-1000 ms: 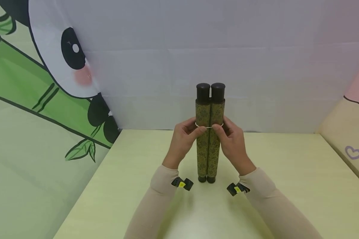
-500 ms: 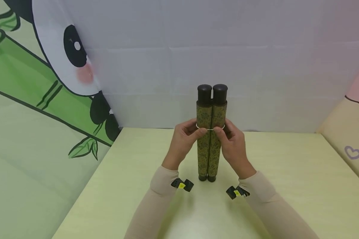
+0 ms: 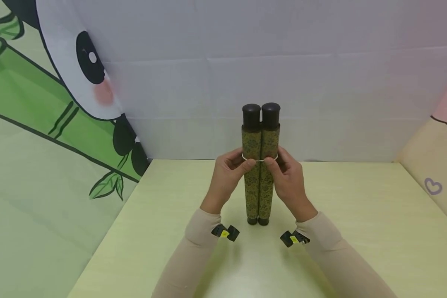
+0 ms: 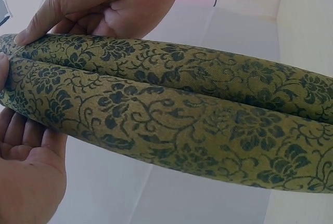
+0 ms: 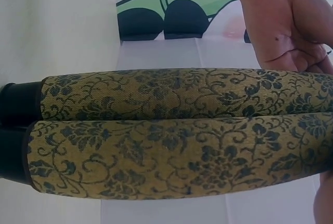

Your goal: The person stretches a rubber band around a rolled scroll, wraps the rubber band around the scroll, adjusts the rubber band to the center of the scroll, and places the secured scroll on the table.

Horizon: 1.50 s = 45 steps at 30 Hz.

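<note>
Two scrolls (image 3: pixel 252 182), rolled up side by side in olive-gold floral brocade, stand upright with dark knobs at both ends. A thin white band (image 3: pixel 260 160) goes round them below the upper knobs. My left hand (image 3: pixel 227 178) grips the left roll, thumb in front at the band and fingers behind. On the other side my right hand (image 3: pixel 291 182) grips likewise, its thumb tip near the left one. In the left wrist view the brocade (image 4: pixel 171 109) fills the middle. In the right wrist view the lower knobs (image 5: pixel 15 154) show at left. The fingers behind the rolls are mostly hidden.
A pale yellow table (image 3: pixel 357 215) lies beneath. Behind it hangs a whitish cloth backdrop (image 3: pixel 193 91). A printed panda and bamboo sheet (image 3: pixel 59 136) covers the left side, and a cream sheet with a heart (image 3: pixel 433 186) stands at right.
Both hands keep the same grip round the scrolls. The scrolls and hands shift only slightly in the picture, along with the view.
</note>
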Available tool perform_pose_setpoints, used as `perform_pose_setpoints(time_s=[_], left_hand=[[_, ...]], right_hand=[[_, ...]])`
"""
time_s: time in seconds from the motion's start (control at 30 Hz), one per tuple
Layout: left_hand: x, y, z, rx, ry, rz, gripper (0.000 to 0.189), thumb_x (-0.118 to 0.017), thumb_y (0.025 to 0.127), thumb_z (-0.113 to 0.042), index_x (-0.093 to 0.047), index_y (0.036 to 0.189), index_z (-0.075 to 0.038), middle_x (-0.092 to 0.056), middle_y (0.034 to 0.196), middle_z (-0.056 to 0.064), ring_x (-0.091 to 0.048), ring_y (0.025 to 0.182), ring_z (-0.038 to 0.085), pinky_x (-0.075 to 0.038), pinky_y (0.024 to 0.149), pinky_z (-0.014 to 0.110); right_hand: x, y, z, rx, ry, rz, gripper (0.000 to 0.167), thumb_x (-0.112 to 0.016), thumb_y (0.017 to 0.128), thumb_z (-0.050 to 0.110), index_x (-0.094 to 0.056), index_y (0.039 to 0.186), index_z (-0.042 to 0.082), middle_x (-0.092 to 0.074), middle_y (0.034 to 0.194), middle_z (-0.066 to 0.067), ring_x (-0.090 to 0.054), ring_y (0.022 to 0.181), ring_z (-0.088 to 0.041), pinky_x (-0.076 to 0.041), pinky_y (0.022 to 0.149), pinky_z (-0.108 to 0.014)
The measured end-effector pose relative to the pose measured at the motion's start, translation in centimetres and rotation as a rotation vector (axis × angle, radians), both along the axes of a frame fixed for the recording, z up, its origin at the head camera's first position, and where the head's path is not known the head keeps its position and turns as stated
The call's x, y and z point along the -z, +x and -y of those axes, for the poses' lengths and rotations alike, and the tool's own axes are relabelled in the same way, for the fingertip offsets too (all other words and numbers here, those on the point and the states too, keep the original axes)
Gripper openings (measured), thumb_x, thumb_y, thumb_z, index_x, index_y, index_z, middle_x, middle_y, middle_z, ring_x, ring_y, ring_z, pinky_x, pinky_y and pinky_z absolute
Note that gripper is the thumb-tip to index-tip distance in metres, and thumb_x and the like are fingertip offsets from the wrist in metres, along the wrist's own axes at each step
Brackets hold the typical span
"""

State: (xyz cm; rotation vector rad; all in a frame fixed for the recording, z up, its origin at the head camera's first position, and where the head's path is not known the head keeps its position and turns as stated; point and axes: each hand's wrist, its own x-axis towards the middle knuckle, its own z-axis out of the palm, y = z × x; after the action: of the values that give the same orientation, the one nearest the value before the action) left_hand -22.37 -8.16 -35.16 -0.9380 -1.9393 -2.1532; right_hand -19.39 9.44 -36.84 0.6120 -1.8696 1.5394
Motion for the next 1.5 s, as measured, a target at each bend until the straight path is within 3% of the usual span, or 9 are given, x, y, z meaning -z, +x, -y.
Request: perform_pose_setpoints(time_s=[0.17, 0.37, 0.53, 0.67, 0.9, 1.0, 1.13, 1.33, 1.5], left_hand=[[0.8, 0.0, 0.4, -0.004, -0.033, 0.039, 0.066, -0.077, 0.088, -0.047, -0.065, 0.133, -0.001, -0.073, 0.112, 0.007, -0.069, 0.105, 0.018, -0.056, 0.089, 0.035], [1.8, 0.1, 1.1, -0.017, -0.045, 0.068, 0.059, -0.077, 0.091, -0.041, -0.066, 0.132, 0.0, -0.073, 0.113, 0.009, -0.068, 0.108, 0.019, -0.055, 0.09, 0.035], [1.9, 0.2, 0.9, -0.018, -0.04, 0.059, 0.073, -0.077, 0.086, -0.054, -0.064, 0.135, -0.001, -0.071, 0.12, 0.012, -0.067, 0.112, 0.021, -0.055, 0.091, 0.034], [1.8, 0.2, 0.5, -0.029, -0.087, 0.044, 0.081, -0.073, 0.085, -0.061, -0.059, 0.14, -0.002, -0.068, 0.126, 0.014, -0.067, 0.114, 0.021, -0.055, 0.093, 0.035], [0.0, 0.1, 0.4, 0.008, -0.14, 0.012, 0.094, -0.069, 0.085, -0.068, -0.041, 0.155, -0.011, -0.056, 0.144, 0.012, -0.059, 0.127, 0.021, -0.052, 0.1, 0.038], [-1.3, 0.0, 0.5, -0.01, -0.175, -0.043, 0.09, -0.066, 0.086, -0.068, -0.046, 0.152, -0.01, -0.06, 0.14, 0.011, -0.061, 0.125, 0.02, -0.054, 0.098, 0.037], [-2.5, -0.3, 0.5, 0.005, -0.19, -0.125, 0.067, -0.069, 0.093, -0.052, -0.058, 0.143, -0.008, -0.067, 0.131, 0.011, -0.066, 0.117, 0.022, -0.055, 0.095, 0.037], [-1.7, -0.1, 0.5, 0.031, -0.159, -0.089, 0.046, -0.074, 0.095, -0.019, -0.062, 0.138, -0.007, -0.069, 0.127, 0.011, -0.069, 0.112, 0.023, -0.057, 0.091, 0.038], [-1.0, -0.1, 0.7, -0.007, -0.144, -0.116, 0.045, -0.074, 0.095, -0.019, -0.063, 0.137, -0.006, -0.07, 0.126, 0.012, -0.07, 0.11, 0.024, -0.058, 0.088, 0.039]], right_hand=[[0.8, -0.1, 0.1, 0.006, 0.002, 0.05, 0.044, -0.059, 0.105, 0.031, -0.058, 0.142, 0.006, -0.056, 0.079, -0.004, -0.048, 0.066, -0.016, -0.041, 0.059, -0.027], [1.4, 0.0, 0.6, -0.006, 0.013, 0.094, 0.042, -0.059, 0.101, -0.002, -0.056, 0.142, 0.0, -0.058, 0.079, -0.009, -0.047, 0.064, -0.013, -0.041, 0.057, -0.025], [0.1, 1.1, 1.0, -0.014, 0.012, 0.085, 0.044, -0.055, 0.098, -0.01, -0.052, 0.142, -0.009, -0.056, 0.078, -0.016, -0.046, 0.064, -0.012, -0.041, 0.057, -0.024], [-1.3, 2.2, 0.6, -0.021, 0.032, 0.127, 0.04, -0.054, 0.103, -0.002, -0.051, 0.142, -0.009, -0.055, 0.08, -0.013, -0.045, 0.065, -0.014, -0.04, 0.059, -0.025], [-0.1, 0.1, -1.9, -0.094, 0.081, 0.237, 0.039, -0.057, 0.106, 0.018, -0.054, 0.143, 0.007, -0.06, 0.097, -0.01, -0.053, 0.077, -0.018, -0.046, 0.067, -0.026], [-1.4, 0.2, -2.2, -0.14, 0.098, 0.268, 0.045, -0.058, 0.105, 0.021, -0.05, 0.147, 0.007, -0.063, 0.121, -0.011, -0.061, 0.099, -0.015, -0.051, 0.081, -0.023], [-2.9, 0.3, -2.4, -0.154, 0.103, 0.222, 0.047, -0.061, 0.104, 0.022, -0.05, 0.147, 0.009, -0.063, 0.129, -0.011, -0.063, 0.114, -0.016, -0.052, 0.089, -0.024], [-2.7, 0.6, -1.9, -0.122, 0.102, 0.183, 0.044, -0.065, 0.102, 0.018, -0.054, 0.144, 0.009, -0.068, 0.115, -0.011, -0.066, 0.098, -0.015, -0.053, 0.079, -0.024], [-2.4, 0.6, -1.5, -0.093, 0.12, 0.161, 0.041, -0.065, 0.102, 0.019, -0.058, 0.141, 0.01, -0.067, 0.101, -0.008, -0.06, 0.081, -0.018, -0.048, 0.067, -0.025]])
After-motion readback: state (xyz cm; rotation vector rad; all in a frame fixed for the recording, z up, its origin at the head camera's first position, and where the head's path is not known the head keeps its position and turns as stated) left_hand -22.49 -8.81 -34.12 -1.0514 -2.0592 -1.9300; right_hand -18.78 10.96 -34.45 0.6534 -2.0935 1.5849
